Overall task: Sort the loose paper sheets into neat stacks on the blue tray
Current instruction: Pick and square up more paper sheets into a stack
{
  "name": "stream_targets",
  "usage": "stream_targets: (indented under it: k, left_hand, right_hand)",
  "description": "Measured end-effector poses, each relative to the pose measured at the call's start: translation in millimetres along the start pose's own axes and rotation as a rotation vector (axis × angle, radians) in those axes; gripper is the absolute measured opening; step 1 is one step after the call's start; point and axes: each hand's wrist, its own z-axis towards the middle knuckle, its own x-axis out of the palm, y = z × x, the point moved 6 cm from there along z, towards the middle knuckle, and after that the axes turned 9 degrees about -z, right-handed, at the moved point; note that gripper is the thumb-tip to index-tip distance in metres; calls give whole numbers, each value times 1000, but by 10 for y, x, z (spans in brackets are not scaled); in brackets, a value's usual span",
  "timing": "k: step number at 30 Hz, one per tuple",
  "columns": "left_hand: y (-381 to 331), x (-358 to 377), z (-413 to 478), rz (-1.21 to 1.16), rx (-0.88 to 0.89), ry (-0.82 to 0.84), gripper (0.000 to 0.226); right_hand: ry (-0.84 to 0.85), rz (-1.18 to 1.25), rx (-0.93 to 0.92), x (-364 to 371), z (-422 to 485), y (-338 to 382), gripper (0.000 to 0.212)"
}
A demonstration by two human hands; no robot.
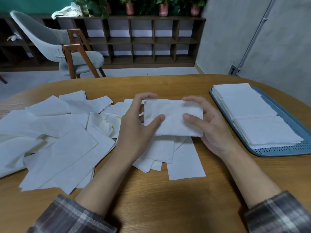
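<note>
One white sheet (173, 115) between left hand (134, 133) and right hand (214, 132)

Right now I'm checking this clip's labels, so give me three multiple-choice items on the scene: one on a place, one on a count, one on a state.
1. Where on the table does the tray lie?
A. right side
B. left side
C. middle

2. How many paper piles are on it?
A. none
B. two
C. five

3. What state is the raised sheet in?
A. crumpled into a ball
B. torn in two
C. held flat at both sides

Answers:
1 A: the tray sits by the table's right edge.
2 B: a far stack and a near stack lie end to end.
3 C: the left hand and right hand grip the sheet, one at each side.
</note>
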Motion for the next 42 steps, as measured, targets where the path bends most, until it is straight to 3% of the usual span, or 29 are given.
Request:
stream_targets:
  k: [2, 5, 7, 11, 14, 19, 24, 31, 42]
  left_hand:
    - [26, 3, -12, 69, 25, 1, 45]
    - [-80, 102, -79, 363, 287, 27, 52]
    - [-117, 262, -159, 422, 395, 153, 47]
    - [63, 679, -408, 448, 257, 683, 36]
    - [145, 772, -493, 476, 200, 801, 32]
    - [98, 772, -502, 428, 208, 787, 7]
    - [20, 664, -428, 289, 135, 669, 1]
    - [-85, 372, -234, -82, -26, 336, 14]
    - [-220, 160, -125, -108, 26, 154, 29]
  right_hand:
    - [9, -86, 4, 1, -1, -10, 25]
    - [-65, -259, 14, -47, -1, -31, 28]
    - [-133, -320, 17, -104, 14, -53, 31]
    - [-216, -324, 40, -162, 24, -74, 33]
    - [-212, -333, 55, -151, 25, -89, 33]
    - [-207, -351, 62, -147, 32, -98, 33]
    - [-203, -347, 69, -152, 33, -112, 34]
    - [-202, -326, 77, -151, 34, -109, 40]
    - [-244, -356, 72, -211, 41, -141, 41]
